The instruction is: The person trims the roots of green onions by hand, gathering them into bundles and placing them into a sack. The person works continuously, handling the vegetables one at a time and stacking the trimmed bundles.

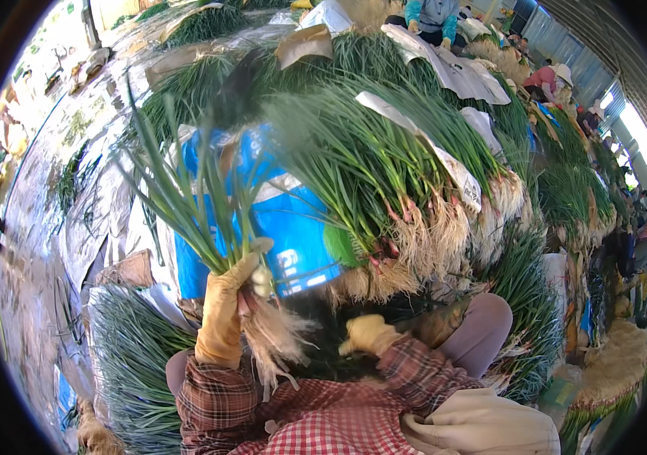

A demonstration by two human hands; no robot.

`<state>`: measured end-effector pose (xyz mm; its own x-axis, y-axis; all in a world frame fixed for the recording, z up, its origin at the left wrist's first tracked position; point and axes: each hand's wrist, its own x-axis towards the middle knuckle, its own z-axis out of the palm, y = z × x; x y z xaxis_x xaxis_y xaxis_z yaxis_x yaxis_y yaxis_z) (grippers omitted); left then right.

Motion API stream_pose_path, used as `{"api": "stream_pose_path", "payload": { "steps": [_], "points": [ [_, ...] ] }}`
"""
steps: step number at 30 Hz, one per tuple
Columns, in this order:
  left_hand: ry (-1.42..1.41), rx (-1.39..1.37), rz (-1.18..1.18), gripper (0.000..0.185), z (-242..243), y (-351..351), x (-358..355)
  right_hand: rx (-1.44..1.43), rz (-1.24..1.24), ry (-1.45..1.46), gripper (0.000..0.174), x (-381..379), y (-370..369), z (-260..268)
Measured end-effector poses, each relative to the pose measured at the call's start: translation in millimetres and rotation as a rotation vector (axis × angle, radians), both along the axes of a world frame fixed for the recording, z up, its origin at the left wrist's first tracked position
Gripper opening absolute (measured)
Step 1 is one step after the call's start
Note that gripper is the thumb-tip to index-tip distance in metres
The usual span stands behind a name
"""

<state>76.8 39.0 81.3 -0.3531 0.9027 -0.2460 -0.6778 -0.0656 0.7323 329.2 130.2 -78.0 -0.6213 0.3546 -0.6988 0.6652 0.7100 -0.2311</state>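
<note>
My left hand [224,307], in a yellow rubber glove, is closed around a bunch of green onions [215,227] held upright. Their long green leaves rise over a blue printed sack [295,233], and the pale roots [275,335] hang below my fist. White bulbs [262,281] show beside my thumb. In a matching glove, my right hand [370,334] is low in front of my body near my knee. Its fingers look curled and slightly blurred; whether anything is inside them is hidden. Beyond it, a row of green onions [408,165] lies with roots towards me.
More green onions [135,352] are piled at my left, and another heap [522,296] is beside my right knee. A pale printed strip [425,148] lies across the front row. Across the heaps sits a person with blue sleeves [431,23]; other people are along the right.
</note>
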Motion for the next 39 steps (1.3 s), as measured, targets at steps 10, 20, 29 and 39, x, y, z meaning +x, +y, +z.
{"api": "stream_pose_path", "payload": {
  "steps": [10, 20, 29, 39],
  "points": [
    [-0.274, -0.092, -0.249, 0.044, -45, 28, 35, 0.955, -0.306, 0.575, 0.029, -3, 71, 92],
    [-0.199, -0.200, -0.337, 0.032, -65, 43, 73, 0.425, -0.420, 1.083, 0.010, -10, -9, 50],
    [-0.237, -0.328, -0.256, 0.024, -70, 27, 65, -1.317, -0.951, 1.103, 0.064, -26, 21, 12],
    [-0.299, -0.265, -0.218, 0.021, -82, 25, 65, 0.237, -0.728, 0.928, 0.048, -90, 32, 23]
  ]
}}
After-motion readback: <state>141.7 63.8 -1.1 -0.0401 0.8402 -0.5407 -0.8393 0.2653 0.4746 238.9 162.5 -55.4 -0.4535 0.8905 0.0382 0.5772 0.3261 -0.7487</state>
